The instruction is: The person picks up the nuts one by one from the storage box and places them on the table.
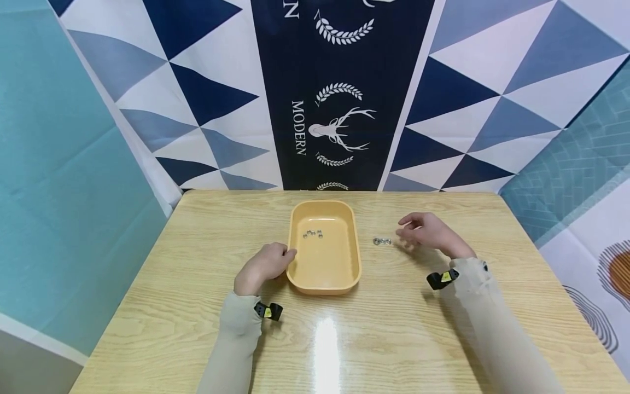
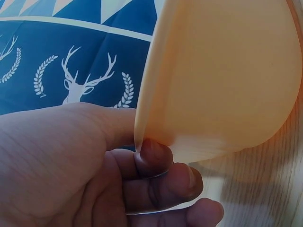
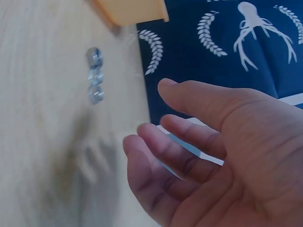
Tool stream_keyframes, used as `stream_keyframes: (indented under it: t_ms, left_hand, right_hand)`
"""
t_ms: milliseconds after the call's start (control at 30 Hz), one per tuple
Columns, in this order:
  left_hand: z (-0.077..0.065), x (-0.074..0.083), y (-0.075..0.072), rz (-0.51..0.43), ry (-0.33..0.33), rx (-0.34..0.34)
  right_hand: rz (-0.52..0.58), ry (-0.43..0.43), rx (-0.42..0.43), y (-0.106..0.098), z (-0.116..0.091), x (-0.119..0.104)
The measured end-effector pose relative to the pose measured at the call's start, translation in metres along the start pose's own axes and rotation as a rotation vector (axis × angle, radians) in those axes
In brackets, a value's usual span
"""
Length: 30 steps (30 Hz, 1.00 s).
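Note:
A yellow-orange plastic tray (image 1: 325, 268) stands on the wooden table, with several small shiny metal pieces (image 1: 313, 233), perhaps nuts, lying toward its back left. My left hand (image 1: 267, 264) pinches the tray's left rim (image 2: 150, 90), thumb over the edge and fingers curled beneath it. To the tray's right, a short row of small metal pieces (image 1: 381, 241) lies on the table; the right wrist view shows these metal nuts (image 3: 95, 75) blurred and touching one another. Just right of them hovers my right hand (image 1: 427, 234), fingers loosely bent, thumb apart, nothing held.
The wooden table (image 1: 197, 339) ends at a patterned cloth (image 1: 339, 71) hung behind it. Teal cloth (image 1: 74, 164) hangs along the left side. Each sleeved wrist carries a small black camera, such as the left wrist camera (image 1: 268, 311).

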<state>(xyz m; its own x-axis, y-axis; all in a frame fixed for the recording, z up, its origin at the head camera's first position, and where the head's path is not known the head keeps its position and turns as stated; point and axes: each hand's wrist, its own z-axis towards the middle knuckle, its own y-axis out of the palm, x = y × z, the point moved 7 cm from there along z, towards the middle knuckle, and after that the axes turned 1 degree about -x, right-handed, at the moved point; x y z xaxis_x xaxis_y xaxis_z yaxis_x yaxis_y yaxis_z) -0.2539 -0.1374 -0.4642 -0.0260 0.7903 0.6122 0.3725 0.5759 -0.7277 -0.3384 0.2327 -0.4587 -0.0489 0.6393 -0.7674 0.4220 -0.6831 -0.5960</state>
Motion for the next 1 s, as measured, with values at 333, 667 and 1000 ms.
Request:
stream_keyframes:
  t_ms: [333, 667, 1000]
  left_hand:
    - [-0.002, 0.001, -0.001, -0.013, -0.001, 0.006]
    - [-0.003, 0.002, 0.001, -0.024, -0.017, -0.001]
    - [0.000, 0.000, 0.001, -0.017, -0.017, -0.003]
  right_hand:
    - [-0.024, -0.043, 0.109, -0.009, 0.008, -0.033]
    - [-0.019, -0.093, 0.113, -0.007, 0.018, -0.065]
    - [0.013, -0.157, 0.096, 0.008, 0.037, -0.100]
